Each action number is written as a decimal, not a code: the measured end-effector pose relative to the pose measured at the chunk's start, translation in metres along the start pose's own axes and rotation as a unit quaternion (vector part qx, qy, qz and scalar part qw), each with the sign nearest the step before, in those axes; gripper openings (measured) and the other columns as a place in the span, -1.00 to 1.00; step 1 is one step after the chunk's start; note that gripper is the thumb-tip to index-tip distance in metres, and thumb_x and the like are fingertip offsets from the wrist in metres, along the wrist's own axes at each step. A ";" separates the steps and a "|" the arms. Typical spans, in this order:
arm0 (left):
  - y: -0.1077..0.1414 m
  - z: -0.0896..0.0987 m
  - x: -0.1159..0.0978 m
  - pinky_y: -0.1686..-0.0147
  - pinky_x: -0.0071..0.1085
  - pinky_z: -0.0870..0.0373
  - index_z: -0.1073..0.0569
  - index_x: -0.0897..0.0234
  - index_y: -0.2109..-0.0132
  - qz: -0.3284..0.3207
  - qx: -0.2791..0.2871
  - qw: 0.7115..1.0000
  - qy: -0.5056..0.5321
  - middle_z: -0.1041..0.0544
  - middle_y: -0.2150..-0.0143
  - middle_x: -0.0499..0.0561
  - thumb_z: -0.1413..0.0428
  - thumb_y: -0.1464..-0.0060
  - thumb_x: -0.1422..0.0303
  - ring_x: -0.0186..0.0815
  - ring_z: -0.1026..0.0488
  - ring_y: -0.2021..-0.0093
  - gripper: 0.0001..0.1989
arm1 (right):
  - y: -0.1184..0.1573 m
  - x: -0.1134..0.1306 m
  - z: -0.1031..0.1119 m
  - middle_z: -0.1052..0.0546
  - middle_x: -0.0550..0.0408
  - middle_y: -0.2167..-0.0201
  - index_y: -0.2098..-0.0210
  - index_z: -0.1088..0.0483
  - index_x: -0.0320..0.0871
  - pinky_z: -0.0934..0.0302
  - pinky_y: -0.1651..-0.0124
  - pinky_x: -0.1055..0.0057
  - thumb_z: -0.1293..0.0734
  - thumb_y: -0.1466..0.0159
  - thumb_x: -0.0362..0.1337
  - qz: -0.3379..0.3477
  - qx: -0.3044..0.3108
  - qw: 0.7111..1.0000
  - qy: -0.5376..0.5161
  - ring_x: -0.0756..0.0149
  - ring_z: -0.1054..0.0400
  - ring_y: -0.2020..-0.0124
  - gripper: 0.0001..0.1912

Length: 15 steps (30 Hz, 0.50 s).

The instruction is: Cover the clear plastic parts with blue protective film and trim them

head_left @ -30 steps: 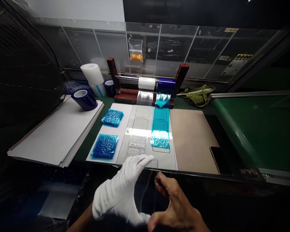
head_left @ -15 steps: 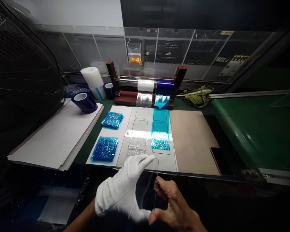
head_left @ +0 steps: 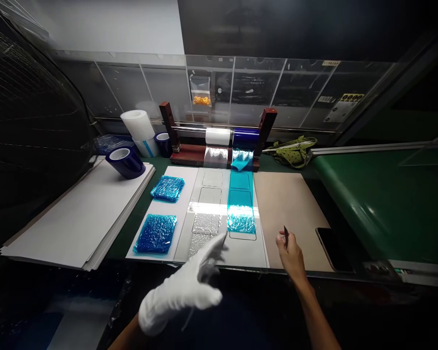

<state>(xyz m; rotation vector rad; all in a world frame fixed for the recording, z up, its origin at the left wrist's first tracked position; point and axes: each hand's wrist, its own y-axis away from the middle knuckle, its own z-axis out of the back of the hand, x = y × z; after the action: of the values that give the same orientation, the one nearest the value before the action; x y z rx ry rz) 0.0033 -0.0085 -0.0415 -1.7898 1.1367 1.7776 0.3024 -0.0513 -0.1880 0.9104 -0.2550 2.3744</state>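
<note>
Pinching a thin dark tool, bare right hand.

gloved left hand outstretched, right hand pinched

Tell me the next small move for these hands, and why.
Probably bring the right hand, pinching a thin dark tool, left to the crumpled end of the blue film: that end lies wrinkled near it, and the gloved left hand has fingers reaching toward the strips.
</note>
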 end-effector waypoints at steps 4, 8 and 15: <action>-0.009 -0.016 -0.015 0.18 -0.17 -0.38 -0.27 0.43 -0.16 0.110 0.181 0.899 0.383 -0.28 -0.16 0.34 0.35 0.11 -0.34 0.01 -0.30 -0.09 0.02 | -0.051 -0.054 -0.012 -0.44 -0.19 0.18 0.10 -0.33 -0.29 -0.23 0.13 0.20 -0.08 -0.19 -0.38 0.009 -0.004 0.998 0.057 0.11 -0.36 0.19 -0.66; -0.018 -0.033 -0.033 0.21 -0.04 -0.41 -0.29 0.44 -0.16 0.126 0.147 0.962 0.193 -0.40 -0.07 0.37 0.51 0.14 -0.34 0.09 -0.39 -0.02 0.09 | -0.067 -0.070 -0.010 -0.41 -0.29 0.11 0.05 -0.33 -0.38 -0.18 -0.03 0.13 -0.13 -0.12 -0.46 0.042 -0.043 0.996 0.065 0.04 -0.30 0.04 -0.59; -0.022 -0.043 -0.029 -0.01 0.20 -0.35 0.02 -0.07 -0.32 -0.019 0.044 0.984 -0.171 -0.36 -0.18 -0.03 -0.02 0.24 -0.26 0.14 -0.14 -0.25 -0.02 | 0.001 -0.090 -0.001 -0.32 -0.21 0.04 0.01 -0.25 -0.27 -0.20 -0.07 0.03 -0.10 -0.23 -0.25 0.036 -0.227 0.973 0.006 0.02 -0.25 -0.03 -0.62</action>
<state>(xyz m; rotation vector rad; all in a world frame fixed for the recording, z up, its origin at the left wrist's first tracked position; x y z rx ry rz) 0.0518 -0.0194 -0.0141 -1.3780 1.0153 1.8886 0.3558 -0.0919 -0.2479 0.6747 -0.8010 2.2434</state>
